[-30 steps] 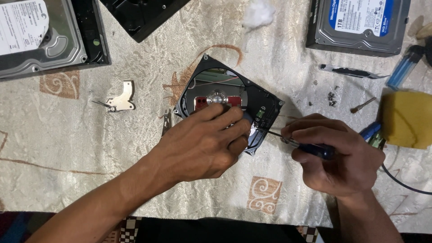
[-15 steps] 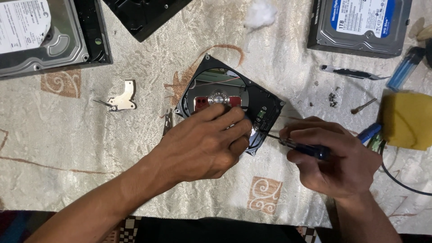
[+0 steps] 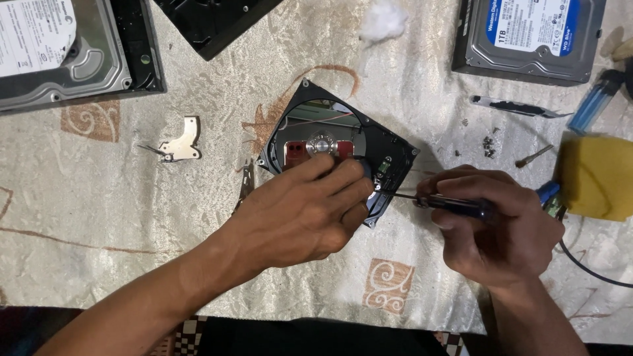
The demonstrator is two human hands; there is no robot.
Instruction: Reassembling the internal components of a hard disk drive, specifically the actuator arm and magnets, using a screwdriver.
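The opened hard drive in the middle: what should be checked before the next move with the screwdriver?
1. Left hand steadies the opened hard drive: ok.
2. Right hand has a firm grip on the screwdriver: ok.
3. Screwdriver tip seated in a screw: cannot tell, fingers hide it.
4. Shiny platter free of fingers: ok.
5. Loose screws kept away from the drive: ok.
6. Yellow sponge and lighter clear of the hands: ok.
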